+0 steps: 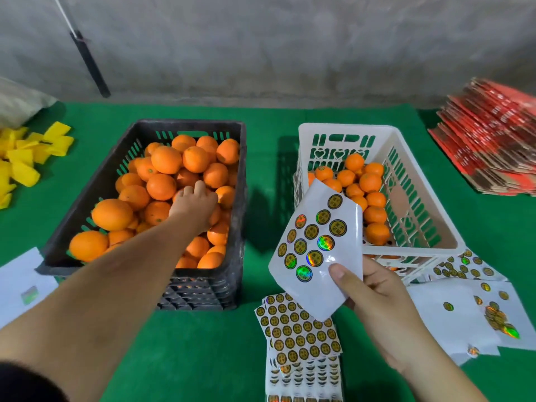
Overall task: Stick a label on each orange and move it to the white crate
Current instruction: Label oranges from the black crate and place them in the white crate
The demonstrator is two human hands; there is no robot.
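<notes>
The left hand [195, 205] reaches into the black crate [95, 181], which stands on the left half of the green-covered table [261, 117] and is heaped with unlabelled oranges [162, 169]. Its fingers [200, 187] are curled down over an orange near the right wall of that crate; whether they actually grip the fruit I cannot tell, since the back of the hand hides it.

The right hand [374, 288] is raised over the front middle of the table and holds a partly used label sheet [316, 242], the thumb pressed on the sheet's lower right face and the other fingers curled behind it. The sheet tilts up and to the left and carries round gold and holographic labels on its left part.

The white crate [417, 216] stands on the right half of the table, just beside the black one with a gap between them, and holds a smaller lot of oranges along its floor.

A stack of full label sheets [301, 338] lies at the front edge, below the held sheet. Spent backing sheets [464, 309] lie at the front right, touching the white crate's near corner. Yellow pieces [29, 158] lie at the left edge, a red stack [493, 140] at the far right corner, and a white paper [20, 282] at the front left.
</notes>
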